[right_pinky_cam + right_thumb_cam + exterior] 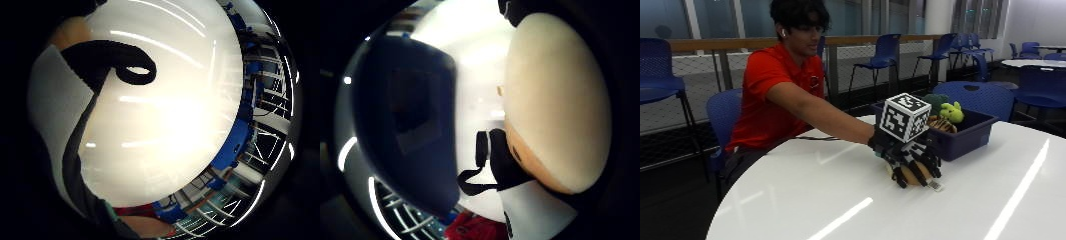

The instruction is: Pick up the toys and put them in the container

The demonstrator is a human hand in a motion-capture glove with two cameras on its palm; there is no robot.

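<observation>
White desk [840, 200] is filling the lower part of the outside view, and a person in a red shirt is sitting behind it at the upper left. The black grip [909, 157] is reaching out to the middle of the frame and is curling its fingers [903, 175] down over a tan toy [913, 174]. The toy is sitting on the desk, just beside a dark blue box [966, 135] at the right. A green toy [951, 112] and a striped toy [941, 124] are lying inside the box. In the thumb side view the tan toy [555, 105] is filling the right half, close to the palm, and the box [405, 125] is showing dark at the left.
</observation>
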